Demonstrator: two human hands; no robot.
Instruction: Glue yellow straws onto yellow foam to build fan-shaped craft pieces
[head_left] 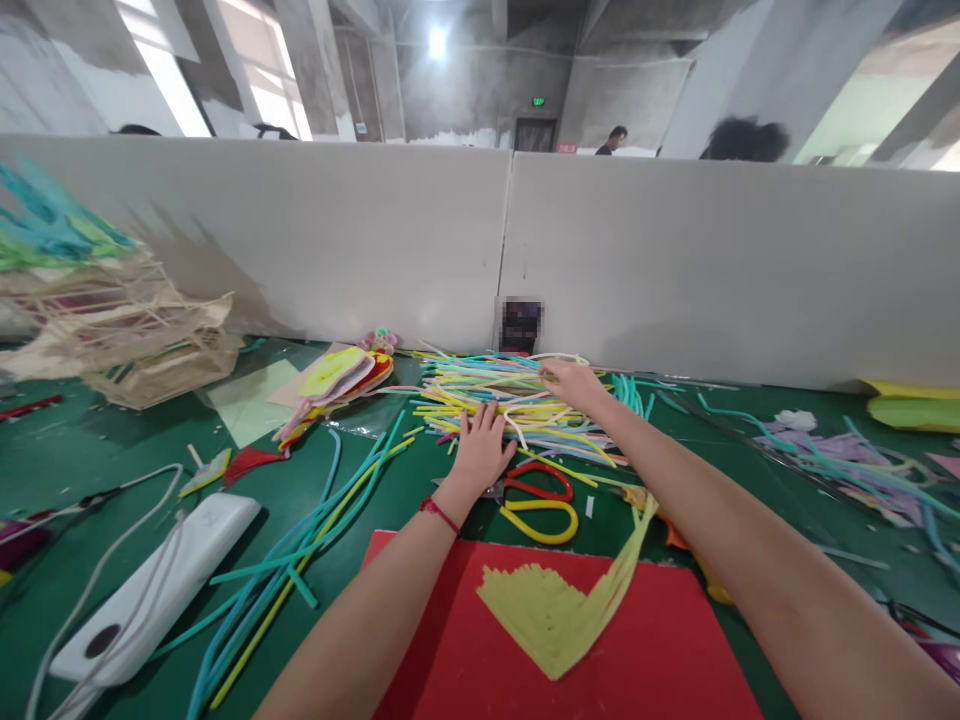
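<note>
A wide pile of thin colored strips (457, 385) in yellow, teal, pink and white lies along the foot of the grey partition. My left hand (480, 450) rests on the pile's front edge with its fingers spread. At the back right of the pile, my right hand (574, 385) has its fingers pinched at a pale strip. Scissors with one red and one yellow handle (541, 520) lie just in front of the pile. On a red sheet (450, 640) nearer to me sits a yellow-green V-shaped piece (551, 610) made of strips.
A white device (161, 590) with cords and loose teal strips (300, 560) lie at left. Behind them are layered paper shapes (341, 375) and a stick frame (157, 350). Purple scraps (847, 455) lie at right. A grey partition (712, 260) stands behind.
</note>
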